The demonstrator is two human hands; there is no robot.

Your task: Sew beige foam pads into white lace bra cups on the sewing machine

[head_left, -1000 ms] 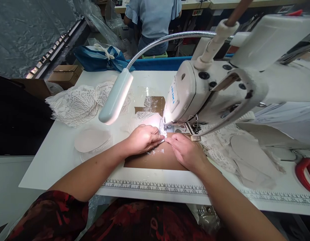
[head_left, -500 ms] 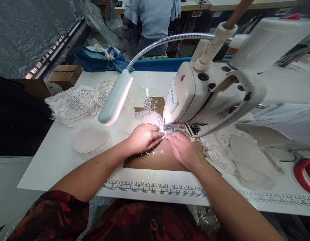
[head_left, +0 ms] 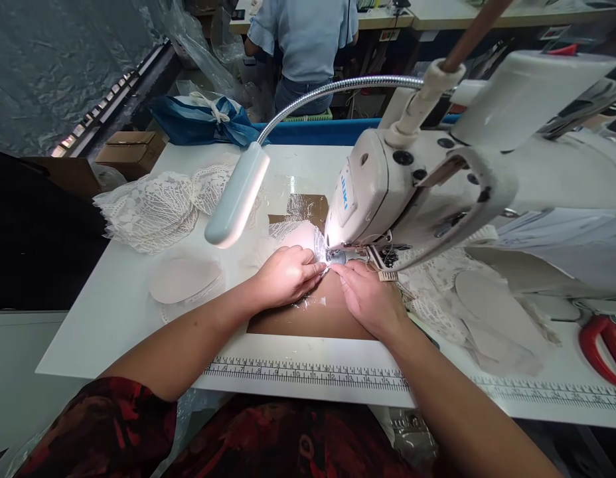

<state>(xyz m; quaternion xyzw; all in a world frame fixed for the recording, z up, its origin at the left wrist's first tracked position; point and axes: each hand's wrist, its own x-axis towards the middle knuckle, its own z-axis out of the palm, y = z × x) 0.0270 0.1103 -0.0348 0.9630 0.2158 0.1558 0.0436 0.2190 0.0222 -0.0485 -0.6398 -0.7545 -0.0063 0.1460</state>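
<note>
On white tabletop behind person, left hand pinches lace; right hand: grip unclear

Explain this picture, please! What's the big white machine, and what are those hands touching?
The camera is worn on somebody's head, so you look down just as they do. The big white thing is a sewing machine, with a bendy lamp. The left hand and right hand are bare. They come together at the edge of a white lacy piece; whether they pinch or press it is hard to see. On the white table lie a lace stack and a brown sheet.
</note>
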